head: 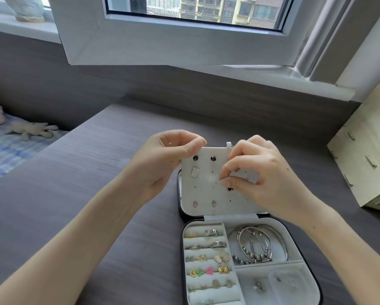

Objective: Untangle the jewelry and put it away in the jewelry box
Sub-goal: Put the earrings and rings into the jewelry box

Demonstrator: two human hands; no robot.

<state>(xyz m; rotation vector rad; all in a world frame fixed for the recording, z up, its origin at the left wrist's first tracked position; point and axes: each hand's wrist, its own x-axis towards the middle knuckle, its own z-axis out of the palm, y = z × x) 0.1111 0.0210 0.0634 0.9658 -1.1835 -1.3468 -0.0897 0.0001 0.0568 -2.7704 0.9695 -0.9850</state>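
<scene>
Fingers (193, 146) of both hands pinch narrowly. Above the box (246, 282) at lower centre, the left hand (162, 159) holds the panel's (202, 191) upper left corner; the right hand (261, 175) holds a tiny stud (218, 182) at the panel's middle, just left of its fingertips.

Jewelry box (312, 271): dark glossy shell, pale matt velvety lining. Bangles (261, 243): polished silver metal. Earring panel (206, 194): white, matt. Desk (96, 194): grey woodgrain, matt.
</scene>
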